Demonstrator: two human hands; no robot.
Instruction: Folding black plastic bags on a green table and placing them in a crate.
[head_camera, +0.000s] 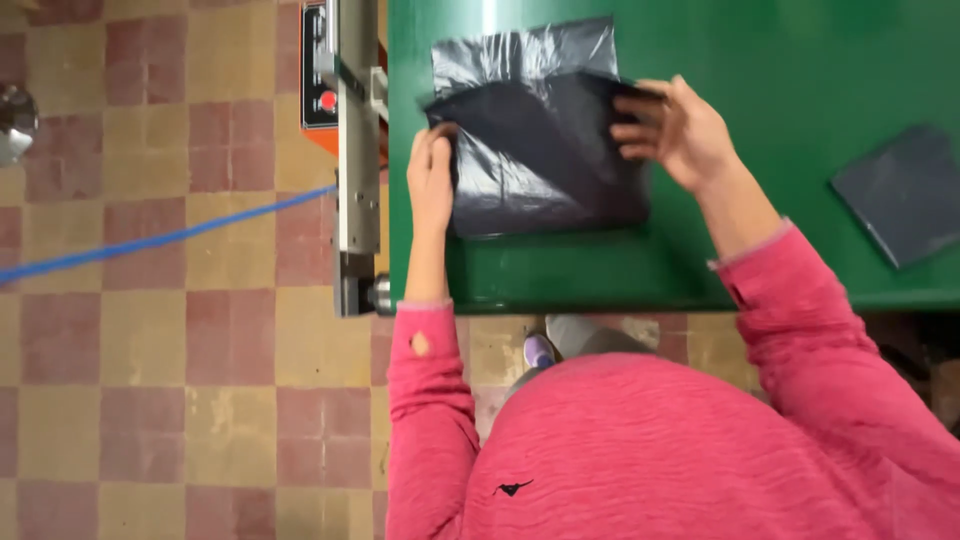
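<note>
A black plastic bag (535, 150) lies on the green table (760, 70), partly folded over itself. My left hand (431, 180) grips its left edge near the table's left side. At the bag's upper right corner, my right hand (675, 130) pinches the folded flap between fingers and thumb. The flap is lifted slightly off the lower layer. Both arms wear pink sleeves.
A folded dark bag (905, 192) lies on the table at the right. A metal machine with an orange panel and red button (345, 120) stands against the table's left edge. A blue cable (150, 240) crosses the chequered tile floor.
</note>
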